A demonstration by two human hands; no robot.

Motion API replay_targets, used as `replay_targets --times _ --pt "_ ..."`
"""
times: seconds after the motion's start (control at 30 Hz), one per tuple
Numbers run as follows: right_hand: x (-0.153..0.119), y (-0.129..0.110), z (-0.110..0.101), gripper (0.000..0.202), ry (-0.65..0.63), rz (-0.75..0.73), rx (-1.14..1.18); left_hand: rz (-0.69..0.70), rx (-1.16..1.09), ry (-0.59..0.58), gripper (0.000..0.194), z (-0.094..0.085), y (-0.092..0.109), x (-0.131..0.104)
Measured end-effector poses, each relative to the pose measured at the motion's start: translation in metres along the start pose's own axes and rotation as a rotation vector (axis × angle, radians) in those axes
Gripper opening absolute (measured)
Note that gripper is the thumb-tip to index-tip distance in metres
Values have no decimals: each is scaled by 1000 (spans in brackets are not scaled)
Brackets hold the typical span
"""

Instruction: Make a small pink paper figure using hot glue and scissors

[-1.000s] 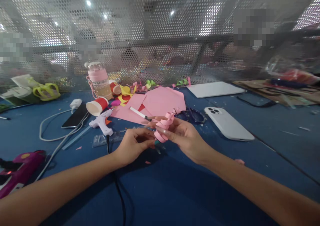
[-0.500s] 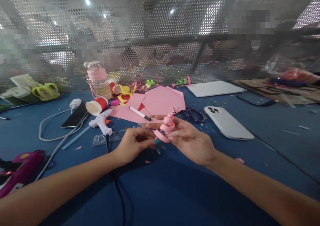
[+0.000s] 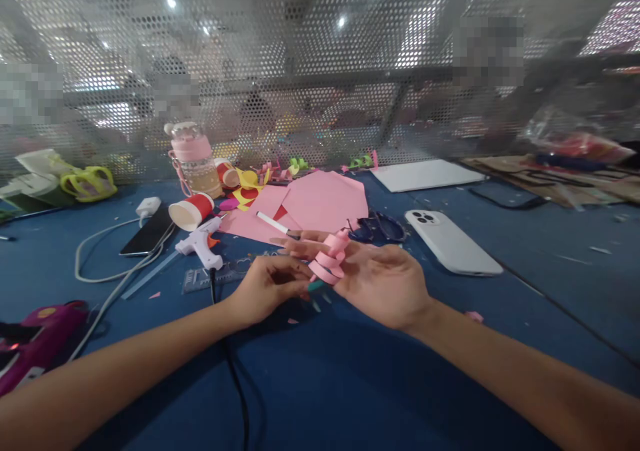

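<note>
A curled pink paper spiral (image 3: 330, 259) with a dark green piece (image 3: 316, 285) at its lower end stands between my hands. My left hand (image 3: 267, 288) is closed in a pinch at the spiral's lower left, by the green piece. Behind the spiral lies my right hand (image 3: 385, 281), palm up and fingers stretched out to the left; its thumb is off the paper. Whether the right fingers touch the back of the spiral I cannot tell. Just beyond the fingertips, a white marker (image 3: 273, 222) with a dark cap rests on pink paper sheets (image 3: 325, 198).
A white glue gun (image 3: 200, 243) with a black cord, a red paper cup (image 3: 193, 211) and a dark phone (image 3: 150, 228) lie left. Right are blue-handled scissors (image 3: 383, 228) and a white phone (image 3: 450, 241). A bottle (image 3: 194, 158) stands before the perforated metal screen (image 3: 300, 71).
My right thumb has come off the spiral and drawn back to the right, so the hand lies more open. The spiral has turned slightly and stands more upright in my left hand.
</note>
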State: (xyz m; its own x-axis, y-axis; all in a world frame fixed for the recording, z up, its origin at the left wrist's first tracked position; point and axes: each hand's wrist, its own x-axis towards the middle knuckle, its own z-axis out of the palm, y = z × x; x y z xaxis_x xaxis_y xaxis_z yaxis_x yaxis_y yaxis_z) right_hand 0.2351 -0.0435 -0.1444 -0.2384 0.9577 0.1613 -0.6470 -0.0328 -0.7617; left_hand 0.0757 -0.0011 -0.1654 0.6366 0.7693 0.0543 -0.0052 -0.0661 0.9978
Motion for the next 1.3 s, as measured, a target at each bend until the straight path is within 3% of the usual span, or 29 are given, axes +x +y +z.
replay_targets --times 0.07,0.27,0.47,0.63,0.87,1.13,1.23,1.3 --pt "0 0 1 3 8 25 52 -19 -14 -39 16 0 0 0" --pt "-1 0 1 18 -27 86 187 -43 -58 -65 19 -1 0 0" --pt "-1 -2 -1 35 -120 116 54 -34 -133 -48 24 1 1 0" --pt "1 -2 -3 50 -5 124 -82 -45 -169 19 27 0 2 1" --pt "8 5 -14 39 186 48 -142 -52 -171 151 26 -4 2 4" --pt "9 11 -16 41 112 26 -154 -93 -332 286 36 -6 -3 8" --pt "8 15 -20 36 135 -84 -302 -100 -352 302 35 -6 -3 9" --pt "5 18 -23 25 228 -292 -558 -109 -357 314 35 -6 -3 9"
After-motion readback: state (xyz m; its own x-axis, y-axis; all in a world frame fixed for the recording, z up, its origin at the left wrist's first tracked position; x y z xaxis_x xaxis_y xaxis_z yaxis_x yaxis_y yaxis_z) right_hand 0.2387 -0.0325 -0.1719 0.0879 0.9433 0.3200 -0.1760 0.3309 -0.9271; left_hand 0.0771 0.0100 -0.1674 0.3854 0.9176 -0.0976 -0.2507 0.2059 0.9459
